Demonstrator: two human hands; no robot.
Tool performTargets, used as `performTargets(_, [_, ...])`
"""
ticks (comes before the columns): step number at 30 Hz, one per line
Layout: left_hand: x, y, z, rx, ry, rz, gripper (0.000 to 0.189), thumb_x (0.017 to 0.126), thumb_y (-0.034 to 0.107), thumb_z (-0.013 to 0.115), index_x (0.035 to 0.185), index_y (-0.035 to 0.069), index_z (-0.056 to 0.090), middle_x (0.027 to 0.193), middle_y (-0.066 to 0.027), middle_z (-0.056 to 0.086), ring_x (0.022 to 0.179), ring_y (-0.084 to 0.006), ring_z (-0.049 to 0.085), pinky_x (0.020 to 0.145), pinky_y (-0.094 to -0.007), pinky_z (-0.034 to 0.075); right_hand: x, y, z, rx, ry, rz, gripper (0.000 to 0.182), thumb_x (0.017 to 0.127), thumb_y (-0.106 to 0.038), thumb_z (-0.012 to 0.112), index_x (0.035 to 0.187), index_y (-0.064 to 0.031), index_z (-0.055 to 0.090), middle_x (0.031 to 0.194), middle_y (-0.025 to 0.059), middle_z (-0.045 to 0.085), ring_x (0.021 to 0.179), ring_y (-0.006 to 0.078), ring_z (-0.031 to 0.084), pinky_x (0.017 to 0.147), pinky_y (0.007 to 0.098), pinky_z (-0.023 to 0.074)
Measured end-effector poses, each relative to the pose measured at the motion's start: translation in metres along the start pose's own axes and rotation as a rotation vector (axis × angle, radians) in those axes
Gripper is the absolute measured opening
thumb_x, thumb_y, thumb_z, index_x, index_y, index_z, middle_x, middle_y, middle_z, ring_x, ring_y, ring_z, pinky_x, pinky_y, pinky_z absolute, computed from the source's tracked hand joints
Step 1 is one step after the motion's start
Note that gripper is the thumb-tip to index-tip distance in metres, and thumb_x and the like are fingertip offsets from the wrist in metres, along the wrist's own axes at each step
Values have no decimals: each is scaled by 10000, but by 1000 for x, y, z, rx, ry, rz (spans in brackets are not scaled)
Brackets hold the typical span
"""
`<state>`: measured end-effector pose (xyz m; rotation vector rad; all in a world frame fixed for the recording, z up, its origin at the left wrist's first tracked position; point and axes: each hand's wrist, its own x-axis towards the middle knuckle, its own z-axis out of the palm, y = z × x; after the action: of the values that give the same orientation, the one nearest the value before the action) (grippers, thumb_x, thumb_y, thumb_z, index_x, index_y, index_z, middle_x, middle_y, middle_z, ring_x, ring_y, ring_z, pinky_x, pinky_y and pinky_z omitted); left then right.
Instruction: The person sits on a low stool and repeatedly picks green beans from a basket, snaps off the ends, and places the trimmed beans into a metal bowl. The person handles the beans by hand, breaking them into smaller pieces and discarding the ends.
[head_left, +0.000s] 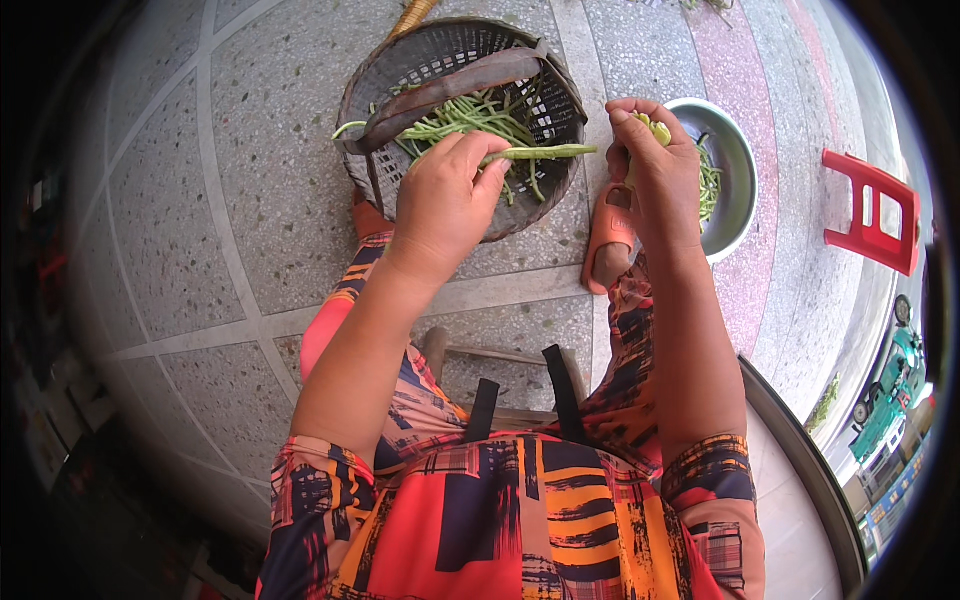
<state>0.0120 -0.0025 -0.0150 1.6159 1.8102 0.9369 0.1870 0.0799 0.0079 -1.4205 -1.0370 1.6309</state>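
Observation:
My left hand (454, 199) pinches a long green bean pod (551, 151) between thumb and fingers, and the pod's free end points right. Below it stands a dark woven basket (375, 71) with a broad strap-like handle (457, 88). Many long green beans (480, 112) lie inside, and one curls over the left rim. My right hand (656, 161) is curled around several short pale-green bean pieces (654, 129); part of them is hidden by the fingers. Just beyond that hand is a metal basin (739, 202) holding cut green bean pieces (709, 184), partly covered by my hand and wrist.
A red plastic stool (877, 214) lies to the right on the terrazzo floor (277, 150). My right foot, in an orange slipper (604, 232), is between basket and basin. Wooden seat parts (495, 352) show between my legs. A green vehicle (892, 397) is at the far right.

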Motion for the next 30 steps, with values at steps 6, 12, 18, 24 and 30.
performTargets(6, [-2, 6, 3, 134, -16, 97, 168, 764, 76, 635, 924, 63, 585, 819, -98, 596, 749, -283, 594, 630, -355, 465, -15, 17, 13, -929, -237, -501, 141, 756, -221, 649, 852, -118, 640, 798, 73, 588, 703, 282, 604, 606, 363, 483])
performTargets(12, [-5, 8, 6, 208, -88, 137, 140, 759, 115, 631, 889, 93, 582, 776, -85, 573, 714, -286, 586, 623, -379, 468, -19, 31, 19, -1143, -228, -622, 123, 710, -207, 636, 733, -94, 593, 715, 68, 551, 635, 283, 593, 546, 389, 485])
performTargets(18, [-7, 7, 9, 159, 33, 109, 111, 775, 135, 632, 872, 113, 582, 757, -69, 567, 685, -288, 584, 581, -384, 463, -15, 40, 24, -848, -152, -465, 195, 711, -233, 623, 780, -51, 639, 744, 115, 603, 645, 290, 599, 544, 376, 476])
performTargets(24, [-2, 13, 12, -68, 119, 89, 100, 794, 103, 637, 877, 88, 583, 771, -83, 593, 654, -269, 589, 567, -345, 460, -14, 36, 27, 14, -193, 192, 168, 795, -161, 561, 834, -6, 612, 609, 10, 538, 474, 87, 468, 439, 215, 350])
performTargets(30, [-4, 7, 18, -476, 23, -131, 114, 842, 114, 611, 918, 34, 582, 794, -28, 594, 695, -123, 567, 629, -245, 454, -7, 27, 23, 340, -125, 310, 148, 824, -188, 534, 900, -68, 574, 714, 6, 544, 586, 99, 480, 495, 227, 343])
